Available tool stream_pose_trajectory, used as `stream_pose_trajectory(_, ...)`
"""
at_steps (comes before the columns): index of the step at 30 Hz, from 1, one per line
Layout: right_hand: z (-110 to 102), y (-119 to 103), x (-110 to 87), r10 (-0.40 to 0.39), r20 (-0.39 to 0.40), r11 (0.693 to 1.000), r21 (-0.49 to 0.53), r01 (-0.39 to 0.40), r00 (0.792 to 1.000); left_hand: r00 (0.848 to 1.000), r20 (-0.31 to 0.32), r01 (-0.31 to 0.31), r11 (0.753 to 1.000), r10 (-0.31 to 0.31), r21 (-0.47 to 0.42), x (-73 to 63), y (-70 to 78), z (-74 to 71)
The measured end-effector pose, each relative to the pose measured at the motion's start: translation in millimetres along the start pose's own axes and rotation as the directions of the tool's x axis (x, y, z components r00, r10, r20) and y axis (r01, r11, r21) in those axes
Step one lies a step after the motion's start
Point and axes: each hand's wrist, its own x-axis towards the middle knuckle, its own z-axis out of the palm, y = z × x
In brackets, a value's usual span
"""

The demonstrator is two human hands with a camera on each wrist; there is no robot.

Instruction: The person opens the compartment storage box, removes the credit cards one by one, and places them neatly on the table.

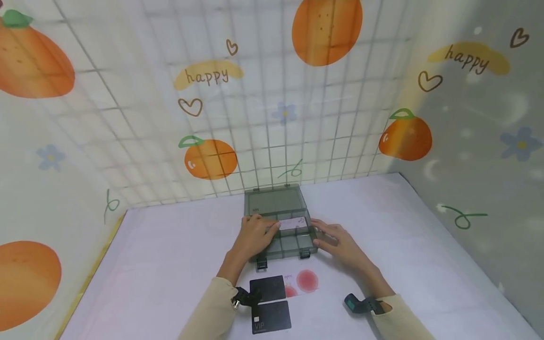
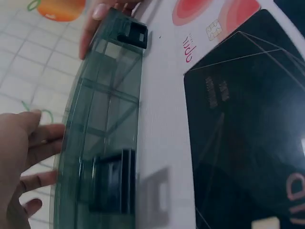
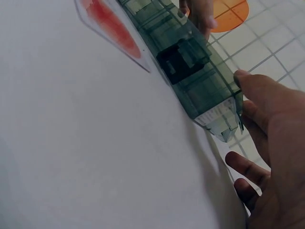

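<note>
A translucent grey-green plastic compartment box (image 1: 293, 245) lies on the table with its lid (image 1: 274, 200) open toward the back. A white card (image 1: 293, 223) with a small printed drawing lies across its compartments. My left hand (image 1: 255, 232) reaches over the box's left side, thumb and forefinger at the card's left end. In the left wrist view its fingers (image 2: 45, 136) are spread and fairly straight behind the front wall. At the right side my right hand (image 1: 340, 243) rests thumb and fingertips against the box's edge; its other fingers (image 3: 248, 167) extend loosely.
In front of the box lie two black cards, one (image 1: 267, 289) above a VIP card (image 1: 271, 317). The upper one overlaps a white card with pink-red circles (image 1: 307, 281). Two black latches hang at the box's front. A printed curtain (image 1: 255, 118) stands behind the table.
</note>
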Motion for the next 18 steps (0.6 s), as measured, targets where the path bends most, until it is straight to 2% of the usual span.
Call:
stream_pose_trajectory(3,3.6,0.4,3.9,-0.014,-0.013,1.000,-0.008,0.014,1.000,0.999,0.035,0.017,0.996,-0.020,0.085,6.1,2.8,-0.5)
stream_pose_trajectory(7,0.8,2.5,2.2,-0.031,-0.025,0.999,-0.010,0.031,0.999,0.992,0.101,0.056,0.990,-0.069,0.127,15.0,11.5,3.8)
stream_pose_trajectory(11,1.7,1.2,2.9,-0.056,-0.018,0.998,-0.002,0.056,0.998,0.976,0.180,0.105,0.989,-0.123,0.105,18.3,13.4,5.8)
stream_pose_trajectory(14,2.5,1.2,2.9,-0.064,-0.021,0.998,-0.014,0.064,0.998,0.963,0.238,0.117,0.991,-0.130,0.067,18.9,14.3,7.5)
stream_pose_trajectory(16,2.5,0.9,2.7,-0.059,-0.020,0.998,-0.018,0.059,0.998,0.963,0.238,0.117,0.992,-0.125,0.049,19.5,14.5,8.7)
stream_pose_trajectory(18,1.8,1.0,2.7,-0.049,-0.018,0.999,-0.015,0.049,0.999,0.975,0.184,0.125,0.992,-0.123,0.003,21.3,14.9,9.5)
